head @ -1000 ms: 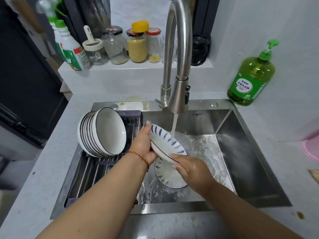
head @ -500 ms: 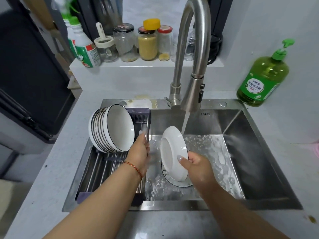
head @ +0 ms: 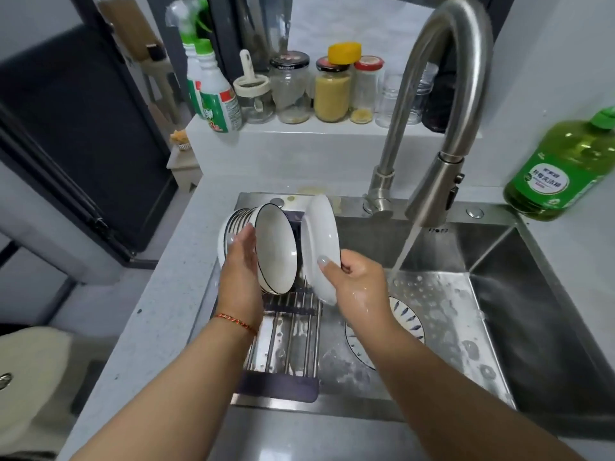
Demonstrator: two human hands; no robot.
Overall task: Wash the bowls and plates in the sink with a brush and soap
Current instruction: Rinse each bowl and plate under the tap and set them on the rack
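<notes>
- The steel sink [head: 532, 327] fills the lower right; every place below is told from it.
- The curved faucet [head: 446, 134] rises from the sink's back rim, and a stream of water [head: 404, 251] falls from its head onto the wet sink floor.
- A rack of steel rods [head: 289, 331] spans the sink's left part, reaching from the back rim toward the front rim.
- A green soap bottle [head: 562, 168] stands on the counter just behind the sink's back right corner.
- A stack of dark-rimmed bowls [head: 263, 247] stands on edge at the back of the rack, open sides facing right toward the basin.
- A white plate [head: 321, 247] is held nearly upright over the rack, just right of the stack; whether it touches the foremost bowl cannot be told.
- A blue-patterned dish [head: 404, 319] lies flat on the sink floor near the middle, partly hidden by the right forearm.
- The right hand [head: 359, 281] pinches the plate's lower edge, thumb on the near face and fingers curled behind.
- The left hand [head: 243, 264] lies flat and spread against the near side of the stack, fingers straight, closed around nothing.
- A red string bracelet [head: 234, 322] circles the left wrist, above the rack's left edge.
</notes>
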